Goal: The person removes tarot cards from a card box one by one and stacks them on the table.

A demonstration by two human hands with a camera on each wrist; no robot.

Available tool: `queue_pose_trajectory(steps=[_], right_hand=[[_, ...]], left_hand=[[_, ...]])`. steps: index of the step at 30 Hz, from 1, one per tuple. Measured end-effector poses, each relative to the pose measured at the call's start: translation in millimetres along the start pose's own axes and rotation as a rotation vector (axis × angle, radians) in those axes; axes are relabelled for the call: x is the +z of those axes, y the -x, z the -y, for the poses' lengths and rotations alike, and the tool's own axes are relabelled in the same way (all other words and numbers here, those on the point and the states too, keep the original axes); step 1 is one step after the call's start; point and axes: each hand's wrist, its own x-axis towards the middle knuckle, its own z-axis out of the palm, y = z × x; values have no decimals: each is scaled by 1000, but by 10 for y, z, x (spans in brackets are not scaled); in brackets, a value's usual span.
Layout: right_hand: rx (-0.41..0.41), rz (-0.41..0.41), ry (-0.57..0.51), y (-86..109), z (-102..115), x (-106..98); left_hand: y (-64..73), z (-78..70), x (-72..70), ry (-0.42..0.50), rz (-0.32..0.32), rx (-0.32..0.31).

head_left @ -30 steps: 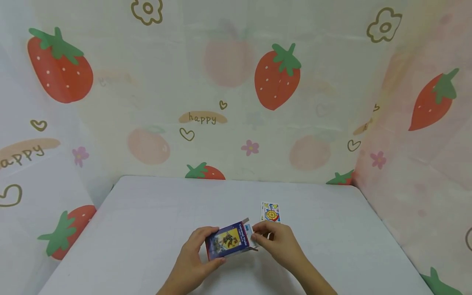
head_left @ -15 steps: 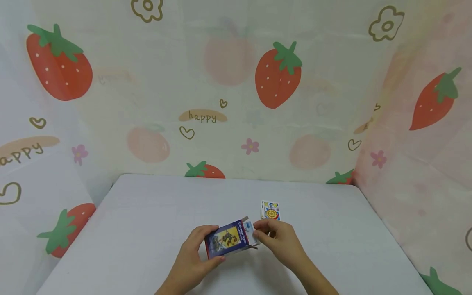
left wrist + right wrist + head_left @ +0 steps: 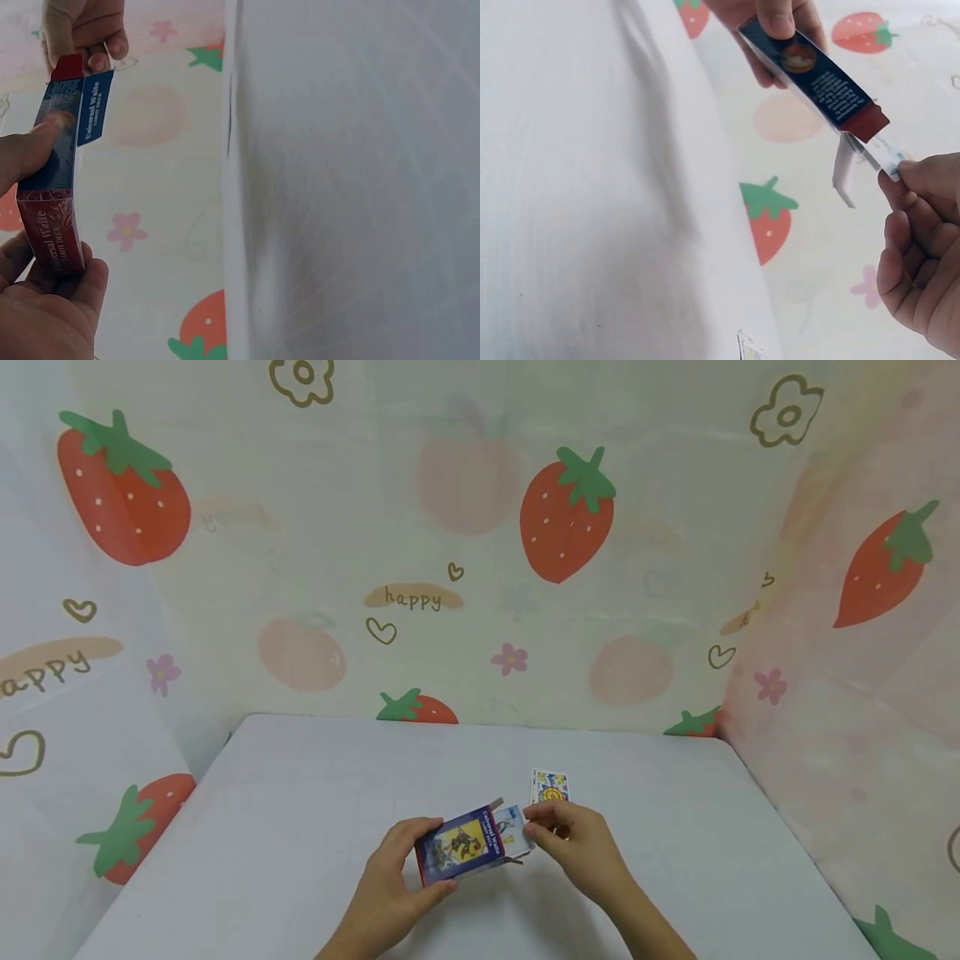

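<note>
My left hand (image 3: 390,877) grips a blue and red tarot card box (image 3: 459,847) by its long edges, thumb on the near side, fingers on the far side. The box is tilted, its end flaps open toward the right. Out of that end sticks a pale tarot card (image 3: 513,828), partly inside the box. My right hand (image 3: 581,852) pinches the card's outer edge between thumb and index finger. The pinch shows clearly in the right wrist view, where the card (image 3: 889,156) emerges beside the red flap (image 3: 867,123). Whether several cards are pinched together I cannot tell.
Behind my right hand, a colourful card (image 3: 551,786) lies face up on the white table (image 3: 315,793), perhaps with another beneath it. A strawberry-printed curtain (image 3: 420,527) stands along the table's back and sides.
The right hand has moved slightly to the right, drawing the tarot card further out of the box. My left hand holds the box in nearly the same place.
</note>
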Motion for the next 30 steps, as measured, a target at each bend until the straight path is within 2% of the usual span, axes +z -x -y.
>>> queue_pose_trajectory(steps=[9, 19, 30], right_hand=[[-5, -14, -32, -17, -14, -63], [4, -36, -33, -27, 8, -143], [-42, -52, -30, -46, -19, -214]], left_hand=[[8, 2, -2, 0, -17, 7], [-11, 9, 8, -18, -20, -18], [-6, 0, -4, -3, -35, -8]])
